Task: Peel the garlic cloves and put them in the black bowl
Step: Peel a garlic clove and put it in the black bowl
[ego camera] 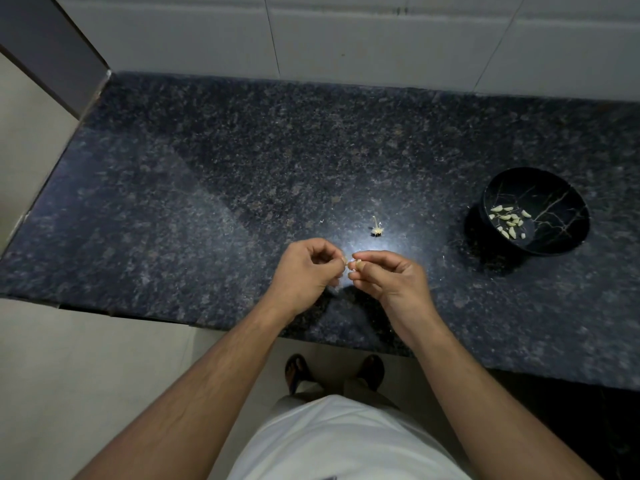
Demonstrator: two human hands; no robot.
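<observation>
Small pale garlic clove (354,264) pinched between fingertips of right hand (388,280) and left hand (304,275), above dark speckled granite counter (207,188). Both sets of fingers curled tight on it. Round black marbled bowl (554,188) well apart to right, holding peeled cloves (508,220). Advisable: steady with right, strip skin in short pulls with left nail.

Nothing to read here, folks. The counter (207,174) shows only speckled stone, the wall tiles (346,32) are plain, and the bowl (550,188) carries crack-like veining but no lettering, label or number.
</observation>
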